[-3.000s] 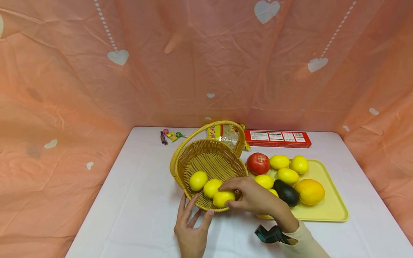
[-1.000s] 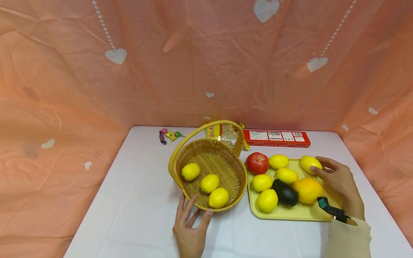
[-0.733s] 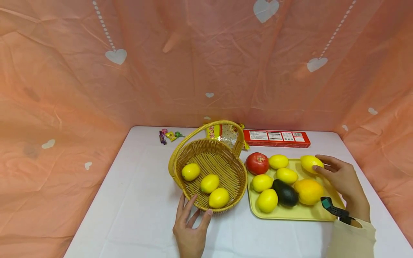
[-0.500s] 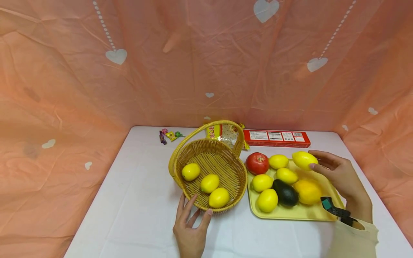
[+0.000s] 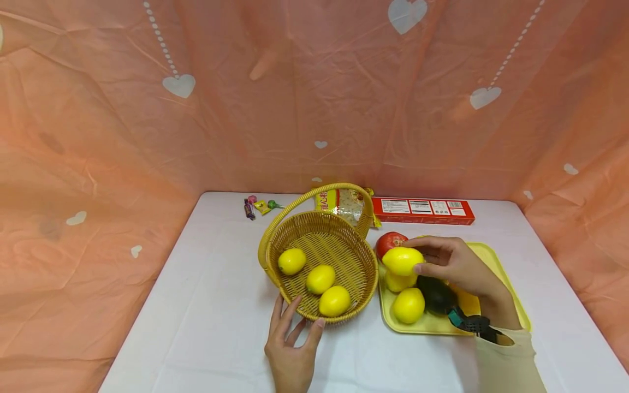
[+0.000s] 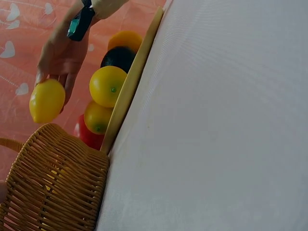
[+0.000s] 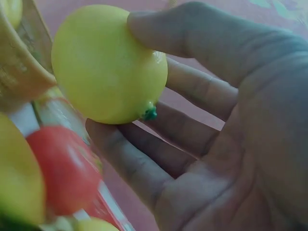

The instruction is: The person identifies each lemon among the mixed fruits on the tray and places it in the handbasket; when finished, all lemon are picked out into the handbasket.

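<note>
Smooth lemon (image 5: pixel 402 260) pinched in my right hand (image 5: pixel 454 265).
Woven wicker basket (image 5: pixel 321 246) lies just left of my grip, tomato (image 5: pixel 388 240) behind; my left hand (image 5: pixel 291 349) rests straight-fingered against its rim.

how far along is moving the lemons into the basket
Done: three lemons lie in the basket. In hand: the right hand carries a fourth lemon above the tray. Left: at least two lemons show on the tray. The left hand touches the basket's rim.

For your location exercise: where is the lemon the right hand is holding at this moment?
In the head view the held lemon is right of centre, pinched by the right hand above the tray's left end, beside the basket.
</note>
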{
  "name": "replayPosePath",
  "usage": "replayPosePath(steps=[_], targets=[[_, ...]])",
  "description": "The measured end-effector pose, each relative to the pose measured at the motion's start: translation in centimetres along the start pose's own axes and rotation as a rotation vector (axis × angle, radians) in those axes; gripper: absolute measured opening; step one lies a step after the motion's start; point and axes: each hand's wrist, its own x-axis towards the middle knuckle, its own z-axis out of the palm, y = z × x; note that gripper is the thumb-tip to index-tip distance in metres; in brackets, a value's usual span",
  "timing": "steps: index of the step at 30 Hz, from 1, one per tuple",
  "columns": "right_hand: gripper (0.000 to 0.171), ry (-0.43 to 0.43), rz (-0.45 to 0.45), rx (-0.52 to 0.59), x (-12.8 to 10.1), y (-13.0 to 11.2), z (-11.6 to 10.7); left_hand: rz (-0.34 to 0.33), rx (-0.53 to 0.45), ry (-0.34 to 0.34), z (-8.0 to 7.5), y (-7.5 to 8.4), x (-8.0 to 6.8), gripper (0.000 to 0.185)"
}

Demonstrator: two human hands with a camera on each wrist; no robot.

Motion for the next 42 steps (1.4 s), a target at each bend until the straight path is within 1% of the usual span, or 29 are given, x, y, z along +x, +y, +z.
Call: replayPosePath(steps=[3,7,9,11,14,20,23,25,29,32,34,37,40,42], targets=[[0.042,-0.072,-0.034,0.04,0.9,0.1,1.4,-0.005,0.005,0.0,0.0,-0.1,0.1,0.059],[0.042,-0.162,-0.069,0.066,1.9,-0.1,3.2,0.0,0.008,-0.001,0.0,0.0,0.1,0.058],[0.042,-0.188,-0.072,0.058,2.2,-0.3,4.1,0.0,0.009,-0.001,0.0,0.0,0.1,0.058],[0.042,-0.193,-0.073,0.04,2.5,-0.6,4.8,-0.004,0.009,0.0,0.0,0.0,0.1,0.058],[0.042,-0.184,-0.081,-0.031,2.7,-1.2,6.0,-0.007,0.011,0.001,0.0,0.0,0.1,0.058],[0.041,-0.188,-0.129,-0.266,3.3,-2.3,8.3,-0.004,0.006,0.002,0.0,-0.2,0.0,0.058],[0.042,-0.183,-0.136,-0.321,3.5,-2.5,9.1,0.0,-0.002,-0.001,0.0,-0.1,0.0,0.059],[0.042,-0.186,-0.135,-0.319,3.6,-2.7,9.5,0.003,-0.006,-0.003,0.0,0.0,0.0,0.059],[0.043,-0.237,-0.142,-0.275,3.7,-2.8,10.7,0.008,-0.007,-0.003,0.0,0.2,0.0,0.056],[0.042,-0.269,-0.154,-0.288,4.0,-2.9,11.9,0.014,-0.003,0.003,0.0,0.2,-0.1,0.055],[0.039,-0.263,-0.169,-0.33,4.2,-3.0,12.7,0.017,0.0,0.007,0.0,0.1,0.0,0.055],[0.036,-0.244,-0.182,-0.336,4.3,-3.2,13.5,0.011,0.002,0.01,-0.1,-0.1,0.1,0.057],[0.038,-0.221,-0.18,-0.278,4.2,-3.4,13.4,0.008,0.002,0.008,-0.1,-0.3,0.1,0.059],[0.04,-0.217,-0.167,-0.224,4.1,-3.2,12.8,0.007,0.005,0.008,0.0,-0.3,0.1,0.06]])
